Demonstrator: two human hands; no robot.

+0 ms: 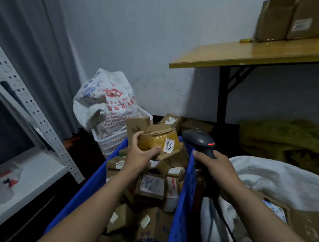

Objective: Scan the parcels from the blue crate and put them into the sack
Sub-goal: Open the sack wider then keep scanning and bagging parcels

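Brown cardboard parcels (152, 187) with white labels fill the blue plastic crate (183, 199), piled loosely at many angles. Above them the left hand (142, 154) grips a taped parcel (156, 140), box-shaped and glossy yellow, with its white label on the side near the scanner (200, 140). The right hand (214, 163) is closed round the handle of this dark grey scanner, and a red light glows on its rounded head. Just right of the crate lies the soft white sack (262, 180), crumpled, and a labelled box (275, 209) shows among its folds.

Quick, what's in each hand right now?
Left hand: holding a taped parcel.
Right hand: holding the scanner.
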